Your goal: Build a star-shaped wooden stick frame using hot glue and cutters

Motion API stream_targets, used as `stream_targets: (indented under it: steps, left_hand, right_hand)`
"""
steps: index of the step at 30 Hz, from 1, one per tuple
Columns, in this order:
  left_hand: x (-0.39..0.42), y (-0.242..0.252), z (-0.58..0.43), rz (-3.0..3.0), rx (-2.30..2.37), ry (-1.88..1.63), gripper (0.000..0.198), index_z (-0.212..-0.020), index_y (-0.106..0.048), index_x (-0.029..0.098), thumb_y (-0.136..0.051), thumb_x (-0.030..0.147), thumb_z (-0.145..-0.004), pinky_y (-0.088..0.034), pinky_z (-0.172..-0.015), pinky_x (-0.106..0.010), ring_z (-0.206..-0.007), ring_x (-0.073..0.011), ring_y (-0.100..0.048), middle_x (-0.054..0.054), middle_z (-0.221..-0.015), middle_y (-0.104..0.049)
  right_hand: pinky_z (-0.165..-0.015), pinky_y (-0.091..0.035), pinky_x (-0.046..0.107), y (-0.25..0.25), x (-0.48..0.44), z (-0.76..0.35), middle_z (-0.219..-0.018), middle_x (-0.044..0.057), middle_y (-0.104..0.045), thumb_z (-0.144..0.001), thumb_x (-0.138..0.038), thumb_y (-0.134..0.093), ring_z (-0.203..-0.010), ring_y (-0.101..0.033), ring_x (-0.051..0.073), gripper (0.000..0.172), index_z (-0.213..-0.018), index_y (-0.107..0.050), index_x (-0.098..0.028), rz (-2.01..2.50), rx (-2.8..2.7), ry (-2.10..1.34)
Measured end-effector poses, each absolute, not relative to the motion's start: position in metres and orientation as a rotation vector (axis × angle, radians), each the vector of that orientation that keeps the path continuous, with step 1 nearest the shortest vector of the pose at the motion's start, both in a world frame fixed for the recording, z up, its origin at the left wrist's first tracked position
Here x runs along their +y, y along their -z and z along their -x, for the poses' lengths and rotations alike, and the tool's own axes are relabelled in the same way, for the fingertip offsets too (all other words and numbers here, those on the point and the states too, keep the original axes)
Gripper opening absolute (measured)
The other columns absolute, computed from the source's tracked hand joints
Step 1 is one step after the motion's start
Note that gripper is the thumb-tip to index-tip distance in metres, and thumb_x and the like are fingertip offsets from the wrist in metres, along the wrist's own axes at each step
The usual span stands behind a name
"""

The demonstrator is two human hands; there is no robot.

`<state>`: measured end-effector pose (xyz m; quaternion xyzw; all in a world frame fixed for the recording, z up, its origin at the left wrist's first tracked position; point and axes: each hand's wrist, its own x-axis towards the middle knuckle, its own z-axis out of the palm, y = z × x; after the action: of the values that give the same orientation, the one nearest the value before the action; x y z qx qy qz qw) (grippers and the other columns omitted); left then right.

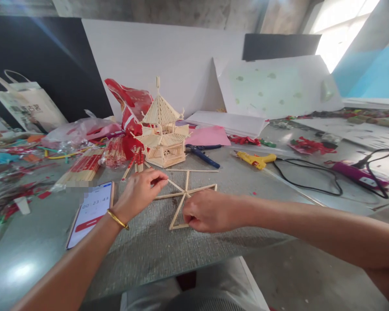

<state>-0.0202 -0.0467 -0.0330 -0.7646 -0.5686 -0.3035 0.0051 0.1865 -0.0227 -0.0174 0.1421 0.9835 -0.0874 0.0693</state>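
On the table in front of me lies a flat spoked frame of thin wooden sticks (pixel 177 211), its spokes meeting at a centre point. The fingertips of my left hand (pixel 141 190), with a gold bangle at the wrist, pinch the outer end of the upper-left spoke. Curled over the frame's lower right is my right hand (pixel 210 211), its fingers bent near the lower stick; what they grip is hidden. Just behind the frame stands a pagoda model (pixel 164 153) built from sticks. A phone (pixel 90 211) showing a timer rests left of my left forearm.
A yellow glue gun (pixel 254 160) with a black cord and blue-handled pliers (pixel 203 156) lie beyond the frame. Red-wrapped chopsticks (pixel 81 166), plastic bags and scraps crowd the left. A purple device (pixel 353 175) is at the right. The table's front edge runs close to me.
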Motion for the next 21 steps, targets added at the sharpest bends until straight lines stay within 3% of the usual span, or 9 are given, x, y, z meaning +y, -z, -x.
stream_targets:
  steps: [6, 14, 21]
  left_hand:
    - [-0.05, 0.028, 0.015, 2.424, -1.792, 0.944, 0.011, -0.083, -0.068, 0.019, -0.057, 0.022, -0.083, -0.046, -0.067, -0.024, -0.067, -0.0128, -0.062, 0.0, -0.079, -0.07]
    - [-0.05, 0.03, 0.015, 2.49, -1.789, 0.929, 0.01, -0.083, -0.068, 0.016, -0.059, 0.02, -0.083, -0.044, -0.069, -0.025, -0.071, -0.0128, -0.061, -0.001, -0.082, -0.069]
    - [-0.054, 0.028, 0.009, 2.632, -1.671, 0.918, 0.009, -0.083, -0.068, 0.019, -0.059, 0.019, -0.084, -0.043, -0.068, -0.024, -0.073, -0.0128, -0.061, 0.001, -0.08, -0.068]
  right_hand:
    - [-0.06, -0.034, 0.027, 0.015, -0.028, -0.17, -0.084, 0.01, -0.069, -0.083, -0.017, -0.048, -0.072, -0.059, 0.017, 0.022, -0.08, -0.069, -0.011, -0.397, 2.869, 0.118]
    - [-0.058, -0.035, 0.026, 0.015, -0.031, -0.164, -0.08, 0.009, -0.068, -0.083, -0.017, -0.049, -0.071, -0.061, 0.017, 0.021, -0.082, -0.069, -0.011, -0.405, 2.856, 0.107]
    - [-0.066, -0.04, 0.027, 0.019, -0.025, -0.168, -0.085, 0.01, -0.068, -0.088, -0.017, -0.046, -0.077, -0.061, 0.018, 0.023, -0.086, -0.068, -0.012, -0.352, 2.864, 0.071]
